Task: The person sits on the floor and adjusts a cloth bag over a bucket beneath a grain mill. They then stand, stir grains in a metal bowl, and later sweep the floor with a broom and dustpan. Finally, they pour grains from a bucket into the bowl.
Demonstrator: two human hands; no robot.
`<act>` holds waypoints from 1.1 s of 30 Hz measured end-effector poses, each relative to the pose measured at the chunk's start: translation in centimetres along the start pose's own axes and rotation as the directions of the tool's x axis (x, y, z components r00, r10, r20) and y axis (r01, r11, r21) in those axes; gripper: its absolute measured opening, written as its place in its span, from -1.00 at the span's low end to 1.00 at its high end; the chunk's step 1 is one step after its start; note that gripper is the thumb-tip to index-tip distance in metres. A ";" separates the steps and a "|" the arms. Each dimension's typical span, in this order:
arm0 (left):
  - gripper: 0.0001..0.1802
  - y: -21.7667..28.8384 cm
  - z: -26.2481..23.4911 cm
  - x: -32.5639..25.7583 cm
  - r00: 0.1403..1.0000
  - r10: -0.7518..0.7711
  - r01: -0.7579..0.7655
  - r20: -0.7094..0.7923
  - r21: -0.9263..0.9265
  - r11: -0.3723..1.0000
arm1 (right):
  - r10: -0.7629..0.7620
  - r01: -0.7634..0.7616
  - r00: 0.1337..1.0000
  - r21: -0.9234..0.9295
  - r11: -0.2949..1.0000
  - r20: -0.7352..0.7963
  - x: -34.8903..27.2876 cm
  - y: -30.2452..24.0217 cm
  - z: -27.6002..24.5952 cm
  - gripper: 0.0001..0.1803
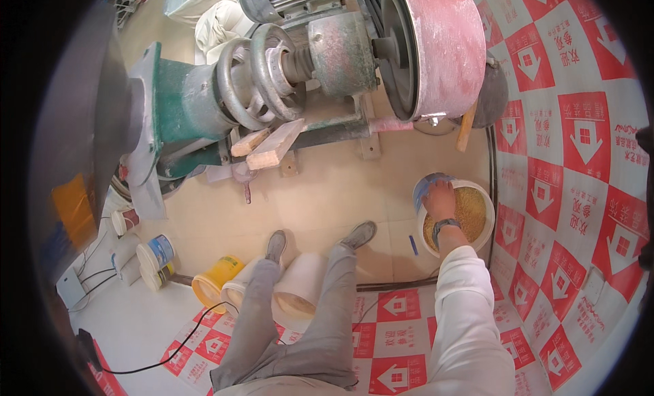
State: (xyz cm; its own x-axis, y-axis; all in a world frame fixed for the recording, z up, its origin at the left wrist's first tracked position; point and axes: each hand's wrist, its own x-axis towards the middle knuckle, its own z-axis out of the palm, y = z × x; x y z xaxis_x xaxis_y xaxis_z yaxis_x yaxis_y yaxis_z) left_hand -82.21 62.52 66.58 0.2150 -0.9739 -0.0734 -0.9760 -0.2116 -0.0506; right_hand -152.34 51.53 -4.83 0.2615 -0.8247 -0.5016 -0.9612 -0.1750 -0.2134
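Observation:
My right hand [440, 200], in a white sleeve with a dark band at the wrist, reaches into a white bucket [490, 227] on the right. Yellowish grain [471, 210] fills much of the bucket. The fingers are closed over a blue curved piece [421, 191] at the bucket's far left rim; its full shape is hidden by the hand and grain. My left hand is out of view.
A green and grey machine [187, 99] with a handwheel [267, 72] and a red-white pulley cover [446, 52] stands ahead. Wooden pieces [275, 145] jut from it. A yellow bucket [212, 279] and white buckets stand near my feet. A blue stick [413, 245] lies beside the grain bucket.

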 end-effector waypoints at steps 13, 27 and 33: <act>-0.31 -2.8 1.6 -0.4 0.999 -0.048 0.046 -0.012 -0.109 0.993 | 0.542 -0.617 0.765 0.639 0.459 0.348 -17.9 5.5 -0.5 -0.53; -0.71 11.5 1.5 4.5 0.925 0.165 -0.265 -0.343 -0.271 0.925 | -0.064 0.227 0.898 -0.334 0.915 0.435 -20.0 -8.1 0.5 -0.32; -0.70 4.3 4.7 -0.6 0.632 0.087 -0.714 -0.770 -0.534 0.453 | 0.326 -0.523 0.850 0.598 0.607 0.413 -26.6 -28.5 -15.2 -0.67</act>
State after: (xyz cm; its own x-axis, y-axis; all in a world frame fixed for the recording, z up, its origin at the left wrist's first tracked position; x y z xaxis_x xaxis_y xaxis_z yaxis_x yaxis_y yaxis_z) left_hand -86.42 62.59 61.68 0.0244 -0.6972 0.7165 -0.6138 0.5552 0.5612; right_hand -133.28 70.29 27.36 -0.0546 -0.5360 -0.8424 -0.6680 0.6467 -0.3681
